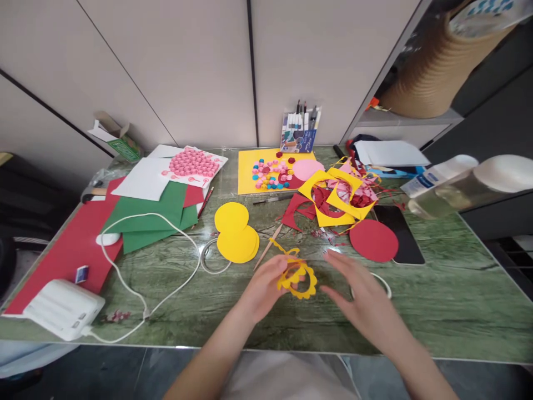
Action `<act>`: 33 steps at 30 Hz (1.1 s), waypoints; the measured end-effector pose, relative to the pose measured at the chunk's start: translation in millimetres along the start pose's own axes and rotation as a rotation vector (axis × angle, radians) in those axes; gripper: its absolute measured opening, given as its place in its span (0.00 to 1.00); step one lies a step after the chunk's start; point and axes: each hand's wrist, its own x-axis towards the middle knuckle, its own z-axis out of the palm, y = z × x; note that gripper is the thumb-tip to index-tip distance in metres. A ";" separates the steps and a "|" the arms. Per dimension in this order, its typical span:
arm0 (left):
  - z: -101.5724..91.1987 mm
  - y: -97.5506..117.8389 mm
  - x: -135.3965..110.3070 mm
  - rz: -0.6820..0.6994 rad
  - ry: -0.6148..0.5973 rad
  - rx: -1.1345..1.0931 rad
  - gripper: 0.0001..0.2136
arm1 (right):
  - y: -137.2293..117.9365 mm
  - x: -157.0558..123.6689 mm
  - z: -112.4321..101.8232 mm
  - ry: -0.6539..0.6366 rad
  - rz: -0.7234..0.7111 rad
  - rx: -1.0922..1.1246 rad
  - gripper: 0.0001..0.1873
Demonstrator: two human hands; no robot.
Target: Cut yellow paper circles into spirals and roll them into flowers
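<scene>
My left hand [266, 283] is closed on a curled yellow paper strip [307, 291] with a scalloped edge, which loops out past the fingertips. My right hand [360, 294] is just right of the strip, thumb and fingers spread, with nothing in it. Behind my left hand lie overlapping yellow paper circles [237, 241] and a pointed wooden stick [267, 247]. A red paper circle [373, 240] rests beyond my right hand, partly over a black phone [402, 236].
Yellow paper offcuts [343, 203] and red scraps lie at the back right. Small coloured pompom-like balls [270, 173] sit on a yellow sheet. Green sheets [144, 214], a white cable [194, 266] and a white power bank [64, 308] lie left. Bottles [470, 186] stand right.
</scene>
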 end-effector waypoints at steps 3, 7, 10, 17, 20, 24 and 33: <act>-1.1 -1.9 -4.5 0.046 0.040 0.147 0.11 | -15.7 17.9 14.0 -0.055 0.017 0.293 0.23; -11.9 -2.6 -9.1 0.059 0.075 0.243 0.16 | -17.8 30.2 29.9 0.011 0.276 0.663 0.04; -20.6 -2.8 -9.7 0.124 0.109 0.323 0.17 | -11.7 34.9 38.7 0.067 0.386 0.767 0.06; -14.2 -7.6 -7.7 0.314 0.303 0.166 0.17 | -7.8 41.2 45.6 0.123 0.478 0.990 0.13; -6.6 -9.9 -8.2 0.161 0.152 0.074 0.20 | -11.6 41.2 47.3 0.113 0.492 1.036 0.12; -6.4 -11.3 -6.1 0.179 0.134 0.152 0.16 | -16.7 40.5 48.7 0.107 0.515 1.081 0.17; -13.7 -16.2 -4.2 0.256 0.205 0.313 0.07 | -21.9 38.7 49.3 0.093 0.551 1.058 0.39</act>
